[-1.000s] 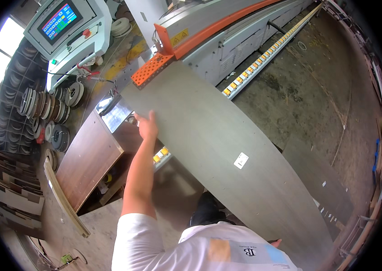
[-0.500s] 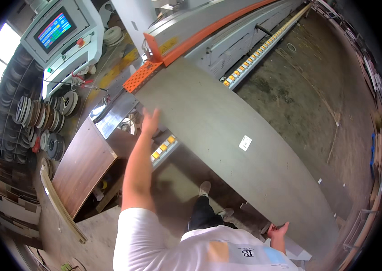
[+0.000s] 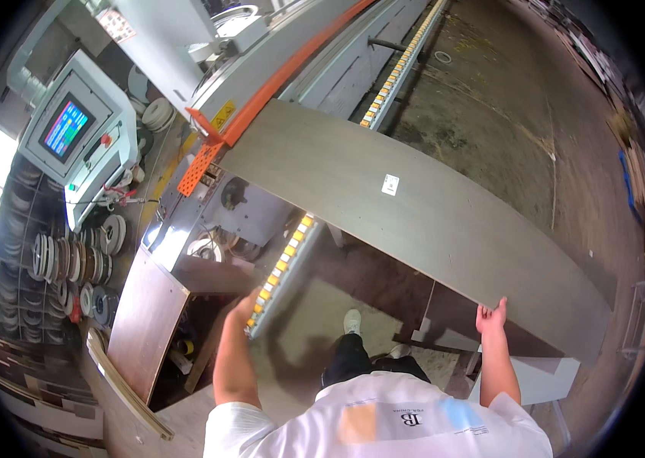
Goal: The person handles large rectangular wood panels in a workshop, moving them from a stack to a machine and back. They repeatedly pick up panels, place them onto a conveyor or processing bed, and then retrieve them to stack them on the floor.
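Note:
A long grey-brown panel with a small white label lies slantwise, its far end against the orange guide of a machine. At the panel's near edge, toward its right end, my right hand grips it, thumb on the top face. My left hand is low, at the near end of a rail of yellow and white rollers. Its fingers are hidden beside the rail, so their closing does not show. An orange perforated plate sits left of the panel's far corner.
A control console with a lit screen stands at the left. Below it are several edging-tape rolls and a brown cabinet. A second roller rail runs off beyond the panel. A white board is at lower right.
My left hand has dropped from beside the panel's far end to the near end of the roller rail. The panel has shifted away from me, baring more rail. My right hand remains on its edge.

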Motion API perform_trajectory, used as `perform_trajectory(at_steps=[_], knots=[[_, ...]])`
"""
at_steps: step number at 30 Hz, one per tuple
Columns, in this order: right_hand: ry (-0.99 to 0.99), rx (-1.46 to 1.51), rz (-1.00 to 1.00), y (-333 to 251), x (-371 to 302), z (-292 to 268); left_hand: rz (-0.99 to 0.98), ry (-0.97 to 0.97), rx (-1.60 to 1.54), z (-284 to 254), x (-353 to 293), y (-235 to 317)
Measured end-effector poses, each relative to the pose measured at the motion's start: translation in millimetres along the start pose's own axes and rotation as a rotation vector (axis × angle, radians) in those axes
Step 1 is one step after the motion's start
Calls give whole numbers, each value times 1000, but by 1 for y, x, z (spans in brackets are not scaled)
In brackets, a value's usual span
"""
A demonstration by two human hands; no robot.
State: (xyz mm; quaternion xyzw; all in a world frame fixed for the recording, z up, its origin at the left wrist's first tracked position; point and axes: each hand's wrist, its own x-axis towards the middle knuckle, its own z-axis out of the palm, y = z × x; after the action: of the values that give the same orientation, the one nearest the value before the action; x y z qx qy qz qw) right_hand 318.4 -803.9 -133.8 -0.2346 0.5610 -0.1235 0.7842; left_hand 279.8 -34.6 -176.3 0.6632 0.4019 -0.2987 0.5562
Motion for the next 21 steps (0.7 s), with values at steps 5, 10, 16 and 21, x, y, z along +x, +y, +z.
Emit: perform_trajectory(at_steps=[5, 10, 16, 21], knots=[[-104, 55, -10, -8, 26, 33, -152, -74, -73, 73, -33, -36], [-199, -47, -158, -17, 62, 29, -188, -144, 78, 174, -84, -33], [-455, -794, -178, 33, 23, -39, -113, -86, -80, 190, -79, -80], [-456, -1672, -363, 115, 14, -251, 383, 161, 52, 251, -159, 16]])
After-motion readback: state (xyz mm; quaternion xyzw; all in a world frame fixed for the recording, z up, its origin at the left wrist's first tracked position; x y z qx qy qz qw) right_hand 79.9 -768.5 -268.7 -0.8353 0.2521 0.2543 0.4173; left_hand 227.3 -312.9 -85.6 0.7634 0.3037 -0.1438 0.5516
